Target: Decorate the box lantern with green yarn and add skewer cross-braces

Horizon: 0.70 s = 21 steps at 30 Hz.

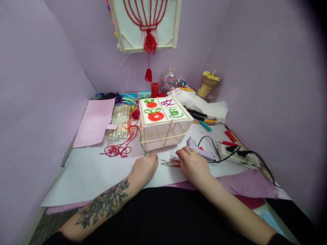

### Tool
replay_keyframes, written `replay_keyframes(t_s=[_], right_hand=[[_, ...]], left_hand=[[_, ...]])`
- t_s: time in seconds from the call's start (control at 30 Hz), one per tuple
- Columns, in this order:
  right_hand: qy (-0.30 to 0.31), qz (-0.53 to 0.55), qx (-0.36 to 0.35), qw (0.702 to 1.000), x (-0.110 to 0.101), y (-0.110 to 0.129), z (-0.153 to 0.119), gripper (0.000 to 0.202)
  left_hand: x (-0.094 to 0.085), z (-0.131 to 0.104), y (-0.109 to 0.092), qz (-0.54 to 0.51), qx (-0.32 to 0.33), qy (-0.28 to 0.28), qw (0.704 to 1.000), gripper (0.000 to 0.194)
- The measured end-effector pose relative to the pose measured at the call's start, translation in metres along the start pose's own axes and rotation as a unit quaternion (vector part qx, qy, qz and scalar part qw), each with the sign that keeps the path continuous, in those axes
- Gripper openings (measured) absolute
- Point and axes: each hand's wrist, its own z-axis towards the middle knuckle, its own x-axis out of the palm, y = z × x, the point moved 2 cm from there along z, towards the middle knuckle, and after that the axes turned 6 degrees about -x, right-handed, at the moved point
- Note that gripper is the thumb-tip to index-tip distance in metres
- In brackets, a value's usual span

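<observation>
My left hand (145, 167) is closed at the table's front, with its fingers pressed together. A thin green yarn (144, 148) runs down from the near left side of the box to this hand; its end is hidden there. My right hand (194, 165) is closed too, thumb and finger pinched, and what they hold is hidden. Red-handled thread snips (170, 164) lie between the hands, blades apart and pointing left, their handles running under my right hand. Just beyond stands a white box (163, 131) framed with sticks, its top decorated with red, green and purple yarn designs.
A lilac glue gun (204, 152) lies right of the box, its cord near a power strip (240, 158). Bundled sticks (120, 120), tangled red yarn (120, 149) and pink card (95, 122) lie left. A framed panel (150, 27) with a red tassel is behind.
</observation>
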Motion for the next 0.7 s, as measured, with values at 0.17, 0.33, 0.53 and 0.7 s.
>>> replay_keyframes(t_s=[0.17,0.33,0.53,0.7], right_hand=[[-0.065,0.148,-0.084,0.983,-0.006,0.01,-0.001,0.013],[-0.108,0.251,-0.139,0.952,-0.014,0.029,0.008,0.004],[-0.113,0.286,-0.148,0.94,-0.011,0.034,0.012,0.006],[-0.109,0.295,-0.154,0.937,-0.008,0.035,0.011,0.008]], left_hand=[[-0.016,-0.006,-0.008,-0.215,0.038,0.058,0.974,0.021],[-0.027,-0.009,-0.014,-0.4,0.031,0.169,0.9,0.041],[-0.028,-0.009,-0.015,-0.506,0.003,0.212,0.836,0.049],[-0.027,-0.009,-0.014,-0.542,-0.009,0.22,0.811,0.05]])
